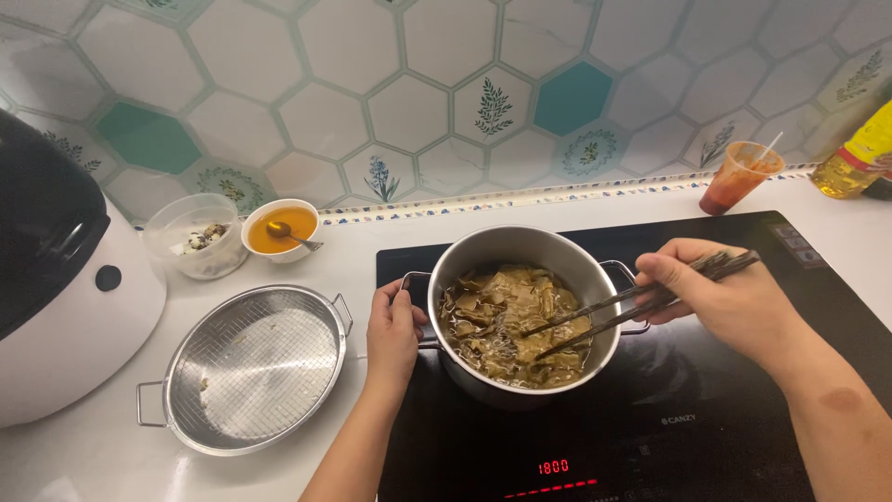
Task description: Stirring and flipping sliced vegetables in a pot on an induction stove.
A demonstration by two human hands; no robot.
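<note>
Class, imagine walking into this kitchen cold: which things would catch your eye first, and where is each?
The steel pot of brownish food at centre, on the black induction hob. The left hand grips its handle while the right hand dips dark chopsticks into it. An empty mesh strainer lies to the left.
</note>
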